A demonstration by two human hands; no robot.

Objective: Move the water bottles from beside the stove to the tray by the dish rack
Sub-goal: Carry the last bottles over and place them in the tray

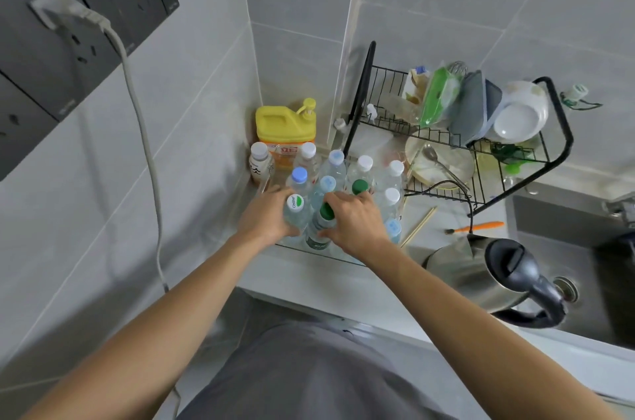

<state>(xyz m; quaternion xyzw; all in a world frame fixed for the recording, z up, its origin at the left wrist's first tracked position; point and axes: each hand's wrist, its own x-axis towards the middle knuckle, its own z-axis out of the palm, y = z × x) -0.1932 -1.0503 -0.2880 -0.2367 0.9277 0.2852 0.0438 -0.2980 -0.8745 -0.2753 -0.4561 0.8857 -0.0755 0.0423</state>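
Over by the dish rack (446, 131), the tray (309, 251) is already packed with upright water bottles (364, 175), and both hands are down in the front row setting two more in. Left hand (266, 217) is wrapped round the bottle with the white-and-green cap (295, 203); right hand (354, 218) is gripping the dark-green-capped bottle (326, 211) around its neck and shoulder. Both bottles sit right at the tray's near edge, touching each other as far as I can tell.

What I'd worry about: it's crowded in there. Pushing these two in could nudge the bottles behind, and one tipping would probably take its neighbours down with it. The green-capped one looks a bit tilted, so letting go before its base sits flat could send it off the front edge onto the surface or the floor. I can't see the tray rim under the hands, so a base could catch on it.

Also the kettle (481, 268) is just beside the right forearm, and chopsticks (419, 225) lie right next to the tray. Pulling the right arm back carelessly could bump either.
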